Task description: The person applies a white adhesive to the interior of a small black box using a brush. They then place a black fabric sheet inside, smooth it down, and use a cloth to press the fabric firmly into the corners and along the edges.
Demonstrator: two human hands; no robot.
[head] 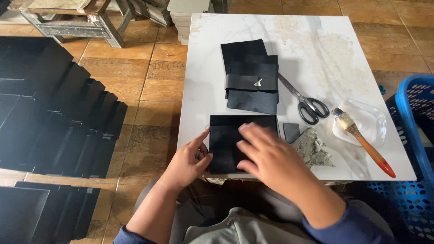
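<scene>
Black tray (226,135), a shallow square box lined with dark fabric, lies at the near edge of the white table (316,49), directly in front of the person. Judged by its thin raised rim and flat base, it is light and fairly stiff card; the lining looks soft and would shift or wrinkle under a sliding palm. Best hold appears to be at the outer rim on two opposite sides, not on the lined floor.

Right hand (266,156) rests flat inside the tray, fingers spread and extended, gripping nothing. Left hand (190,160) sits at the tray's left edge, fingers loosely curled, forefinger pointing along the rim, thumb against the side; it pinches nothing that can be seen.

Far of the tray lies a stack of folded black cloth (251,74). Right of that are scissors (305,101), then a clear dish (370,122) with a glue brush (361,140) across it. A crumpled rag (312,149) and a small black card (290,132) sit just beside the tray's right side.
</scene>
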